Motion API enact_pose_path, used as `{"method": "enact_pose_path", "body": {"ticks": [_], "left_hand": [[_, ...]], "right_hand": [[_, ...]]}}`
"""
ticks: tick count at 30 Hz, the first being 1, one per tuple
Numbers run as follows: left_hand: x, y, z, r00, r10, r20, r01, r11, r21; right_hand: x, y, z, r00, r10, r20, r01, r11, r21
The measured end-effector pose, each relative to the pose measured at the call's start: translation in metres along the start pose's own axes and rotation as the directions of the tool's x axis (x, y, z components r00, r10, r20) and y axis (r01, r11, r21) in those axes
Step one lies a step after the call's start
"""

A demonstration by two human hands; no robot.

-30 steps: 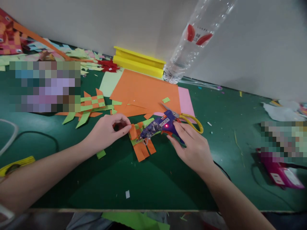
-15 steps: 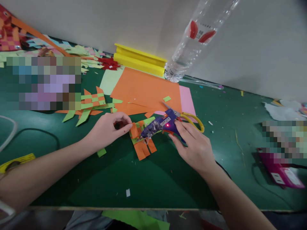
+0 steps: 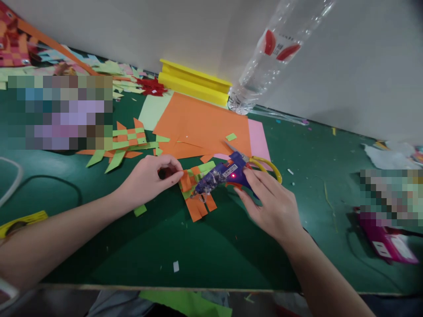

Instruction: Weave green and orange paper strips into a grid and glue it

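A small weave of orange and green paper strips (image 3: 200, 209) lies on the green table. My left hand (image 3: 155, 178) pinches an orange strip at its left edge between thumb and fingertips, lifting it slightly. Wrapped around the handle of a blue hot glue gun (image 3: 236, 172) is my right hand (image 3: 269, 200). The gun's red light is lit, and its nozzle points down-left, at or just over the woven paper; whether it touches I cannot tell. Strands of glue cling to its front. Yellow-handled scissors (image 3: 264, 163) lie behind the gun, partly hidden by it.
Orange paper sheets (image 3: 205, 121) lie behind the hands, with a second woven piece (image 3: 130, 137) to the left. A plastic bottle (image 3: 261, 66) and a yellow channel-shaped piece (image 3: 194, 83) stand by the wall. At right sits a magenta device (image 3: 386, 237); yellow tape (image 3: 26, 222) lies at left.
The glue gun and my right hand have shifted slightly, with the nozzle a little lower over the weave. My left hand keeps its pinch in nearly the same place.
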State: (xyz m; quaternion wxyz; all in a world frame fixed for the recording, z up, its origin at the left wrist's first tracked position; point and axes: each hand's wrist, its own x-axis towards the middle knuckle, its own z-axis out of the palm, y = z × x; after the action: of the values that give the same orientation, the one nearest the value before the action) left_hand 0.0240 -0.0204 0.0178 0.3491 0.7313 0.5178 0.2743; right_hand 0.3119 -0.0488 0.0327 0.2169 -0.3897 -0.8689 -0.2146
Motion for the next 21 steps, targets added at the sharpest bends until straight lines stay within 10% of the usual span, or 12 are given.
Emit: {"method": "enact_pose_path", "body": {"ticks": [21], "left_hand": [[-0.001,-0.003,0.001,1.000,0.015,-0.008,-0.015,0.999,0.036]], "right_hand": [[0.002,0.017,-0.003,0.992,0.117,-0.041,-0.113,0.989,0.090]]}}
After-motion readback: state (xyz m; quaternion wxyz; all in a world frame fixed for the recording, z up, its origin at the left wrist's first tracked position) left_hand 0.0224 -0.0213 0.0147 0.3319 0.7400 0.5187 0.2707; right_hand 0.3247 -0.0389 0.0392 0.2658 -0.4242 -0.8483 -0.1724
